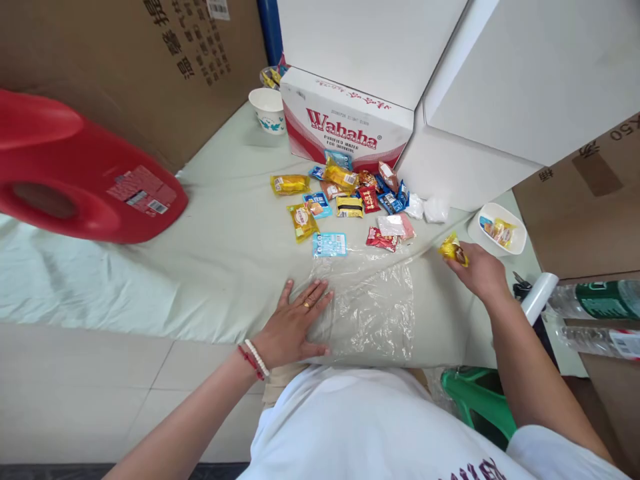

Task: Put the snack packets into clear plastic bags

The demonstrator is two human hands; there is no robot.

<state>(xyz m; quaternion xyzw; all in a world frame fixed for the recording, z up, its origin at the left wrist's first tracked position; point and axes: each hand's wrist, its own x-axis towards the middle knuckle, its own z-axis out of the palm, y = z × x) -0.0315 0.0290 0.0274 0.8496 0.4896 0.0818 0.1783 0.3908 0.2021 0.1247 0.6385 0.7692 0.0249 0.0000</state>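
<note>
My left hand (297, 323) lies flat with its fingers spread, resting on the left edge of a clear plastic bag (373, 307) on the cloth-covered table. Pinched in my right hand (483, 270) is a yellow-wrapped snack (453, 250), held over the table's right side. Just beyond that hand stands a white bowl (520, 241) with a yellow packet and a blue packet in it. Several wrapped snacks lie in a loose pile, among them a yellow packet (303, 222), a light blue packet (330, 245) and a red packet (381, 239).
Behind the pile stands a white-and-red Wahaha carton (350, 123), with a paper cup (267, 110) beside it. A big red jug (90, 173) occupies the left side. Plastic bottles (595, 300) lie at the right, and a green stool (475, 393) is below the table edge.
</note>
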